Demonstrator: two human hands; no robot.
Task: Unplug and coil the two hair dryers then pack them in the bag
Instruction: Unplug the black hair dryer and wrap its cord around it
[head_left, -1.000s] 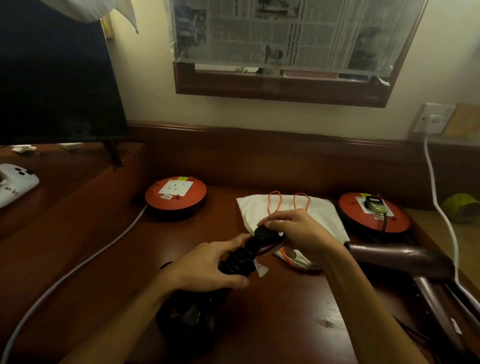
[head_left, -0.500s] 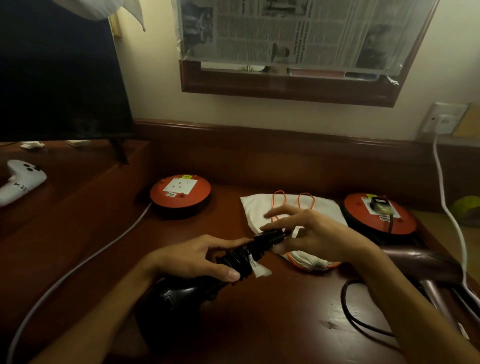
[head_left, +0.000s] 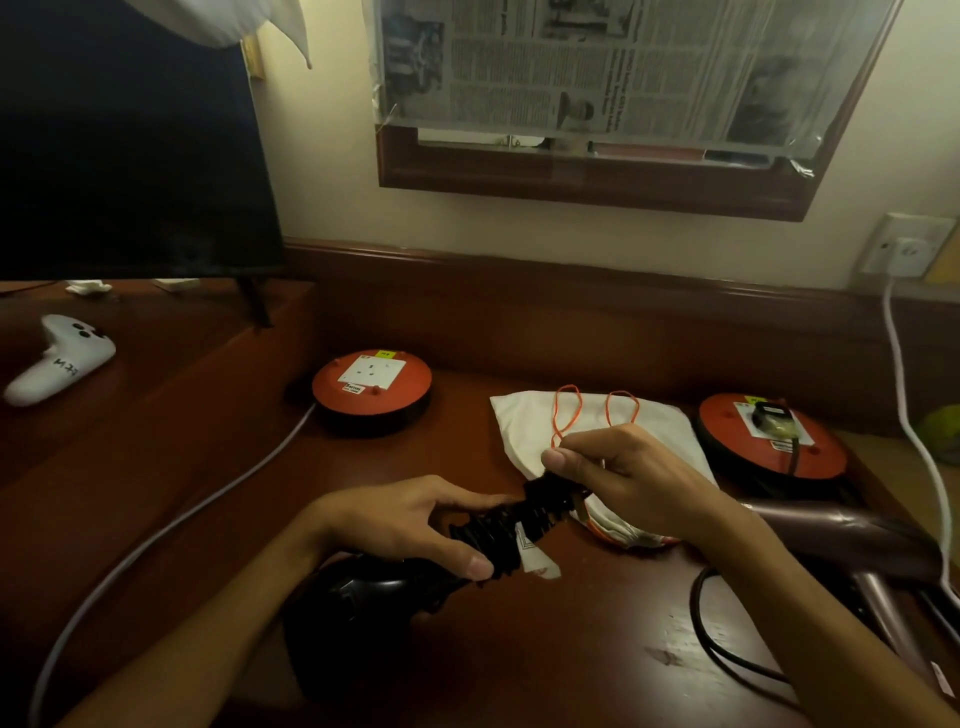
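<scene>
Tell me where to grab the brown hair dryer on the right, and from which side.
Grip the brown hair dryer by its handle, which angles down toward the near right edge. Come from above: the barrel lies flat on the desk, and its plug still sits in the red reel.

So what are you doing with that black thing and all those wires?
A person is winding the black hair dryer's cord around its handle. The left hand holds the wrapped handle, and the right hand holds the cord's far end. The pinkish hair dryer is still plugged into the red socket reel on the right. The white bag lies flat on the desk behind the hands.
</scene>
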